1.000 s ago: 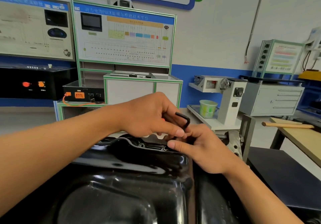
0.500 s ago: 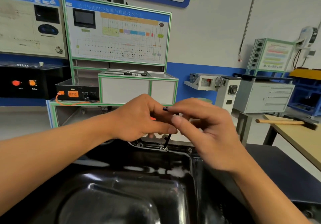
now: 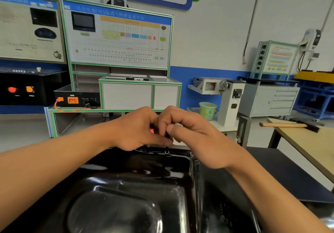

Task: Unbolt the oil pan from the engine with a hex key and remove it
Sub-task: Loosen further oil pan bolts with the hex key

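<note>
- Your left hand (image 3: 137,129) and right hand (image 3: 198,142) meet — fingers (image 3: 178,130) pinched together on the thin black hex key (image 3: 166,148).
- Just below those fingers: the oil pan (image 3: 126,187) — glossy black, smoothly dished metal.

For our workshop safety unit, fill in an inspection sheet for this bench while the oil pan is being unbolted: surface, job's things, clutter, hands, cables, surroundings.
Surface: dark bench top lies right of the pan.
Job's things: glossy black oil pan not yet removed; hex key stands upright, tip at a bolt on the far flange.
Clutter: hammer on the wooden table at right; green cup behind the hands.
Hands: left hand and right hand both pinch the hex key.
Cables: orange cable loops from the black box; loose wires hang down the wall.
Surroundings: training panel and grey drawer cabinet along the wall.
</note>
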A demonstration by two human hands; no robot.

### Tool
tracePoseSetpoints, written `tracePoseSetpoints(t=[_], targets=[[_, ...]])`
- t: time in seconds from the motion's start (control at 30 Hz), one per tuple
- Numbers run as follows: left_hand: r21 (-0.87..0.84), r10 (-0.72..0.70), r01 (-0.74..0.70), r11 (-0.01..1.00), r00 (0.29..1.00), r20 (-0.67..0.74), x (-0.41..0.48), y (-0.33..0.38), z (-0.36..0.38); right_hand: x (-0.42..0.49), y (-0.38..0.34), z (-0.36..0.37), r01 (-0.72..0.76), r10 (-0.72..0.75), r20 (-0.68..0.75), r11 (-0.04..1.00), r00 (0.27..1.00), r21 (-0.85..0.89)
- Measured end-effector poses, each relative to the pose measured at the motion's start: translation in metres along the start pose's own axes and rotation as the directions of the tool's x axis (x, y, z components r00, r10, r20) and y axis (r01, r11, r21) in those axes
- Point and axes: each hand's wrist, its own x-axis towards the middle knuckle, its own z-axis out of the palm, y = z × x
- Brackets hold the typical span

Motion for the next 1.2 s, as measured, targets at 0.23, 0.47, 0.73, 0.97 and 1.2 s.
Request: tracePoseSetpoints(t=[0.23,0.47,0.73,0.97,1.2], targets=[[0.009,0.026,-0.026,1.0,0.999,0.032,0.003,-0.002,-0.001,0.0,0.028,0.016,0.087,0.016,-0.276,0.931,0.961,0.355],[0.006,0.003,-0.003,1.0,0.999,0.047,0.004,-0.003,-0.002,0.019,0.037,0.022,-0.016,0.232,-0.325,0.835,0.917,0.55],[0.037,-0.001,-0.003,0.999,0.995,0.104,0.009,-0.002,0.0,0.011,0.047,0.018,0.041,0.166,-0.515,0.929,0.841,0.367],[0.07,0.044,-0.042,0.997,0.998,-0.04,0.011,-0.009,0.004,-0.008,0.054,0.014,0.098,0.009,-0.422,0.968,0.907,0.231],[0.008,0.029,-0.03,1.0,0.999,0.038,0.011,-0.01,0.0,-0.008,0.059,0.015,0.094,-0.022,-0.451,0.986,0.892,0.138]])
